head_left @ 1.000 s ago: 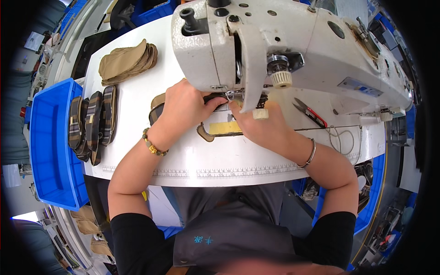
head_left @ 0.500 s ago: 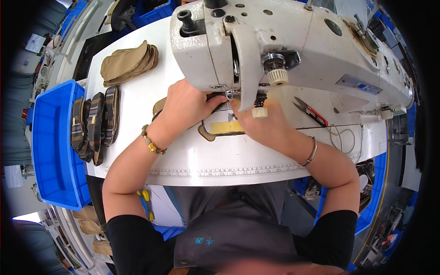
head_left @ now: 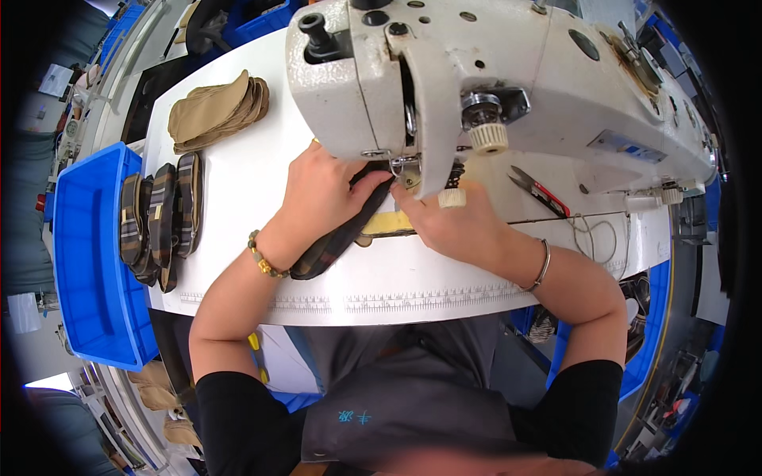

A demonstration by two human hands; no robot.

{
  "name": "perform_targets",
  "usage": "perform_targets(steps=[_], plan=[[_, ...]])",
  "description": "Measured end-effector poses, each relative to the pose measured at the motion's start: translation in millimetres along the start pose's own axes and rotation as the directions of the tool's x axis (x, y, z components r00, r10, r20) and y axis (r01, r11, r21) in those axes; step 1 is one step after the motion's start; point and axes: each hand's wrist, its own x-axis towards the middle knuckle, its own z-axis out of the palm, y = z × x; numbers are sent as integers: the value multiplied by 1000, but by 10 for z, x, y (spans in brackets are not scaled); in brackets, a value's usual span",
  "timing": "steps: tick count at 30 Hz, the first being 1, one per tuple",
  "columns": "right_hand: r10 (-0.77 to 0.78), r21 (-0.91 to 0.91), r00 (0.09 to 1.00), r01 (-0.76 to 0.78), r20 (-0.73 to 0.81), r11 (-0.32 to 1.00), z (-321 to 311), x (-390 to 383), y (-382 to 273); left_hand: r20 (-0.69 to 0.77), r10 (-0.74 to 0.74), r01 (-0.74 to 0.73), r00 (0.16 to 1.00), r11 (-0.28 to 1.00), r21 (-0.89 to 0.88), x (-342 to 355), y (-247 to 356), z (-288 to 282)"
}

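A white sewing machine [head_left: 432,119] stands over the work, its needle area between my fingertips. Under my left hand [head_left: 321,190] lies a dark, long sewn fabric piece [head_left: 337,244], its near end sticking out below the wrist. Left thumb and fingers pinch its edge close to the presser foot. My right hand [head_left: 456,222] is closed, fingers curled, with its fingertips at the same edge beside the needle; the machine head partly hides them. A yellow strip [head_left: 387,223] lies on the machine bed between the hands, with a tan edge [head_left: 363,240] just below.
Tan fabric pieces [head_left: 218,111] lie stacked at the far left. Several plaid sewn pieces [head_left: 163,222] sit beside a blue bin [head_left: 103,262]. Red-handled thread snips [head_left: 540,193] and a loose cord [head_left: 587,238] lie right of my hand. A printed ruler [head_left: 397,301] runs along the table's front edge.
The dark fabric piece has swung round, and its end now shows toward me below my left wrist, covering part of the tan edge. Both hands stay beside the needle.
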Motion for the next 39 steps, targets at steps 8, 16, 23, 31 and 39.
perform_targets(steps=[8,16,23,31,39], plan=[[92,60,996,-92,8,994,-170,136,-48,31,-18,20,999,998,-55,42,-3,25],[103,88,991,-110,83,990,-122,108,-41,-55,-64,52,996,978,-204,128,3,37],[61,-19,997,-60,38,998,65,21,23,44,-167,171,985,972,-158,153,104,-21],[71,30,997,-72,22,997,119,24,71,60,-216,222,974,969,-110,127,86,-11],[39,-46,999,-37,38,998,41,23,76,62,-240,245,969,965,-89,124,120,-8]])
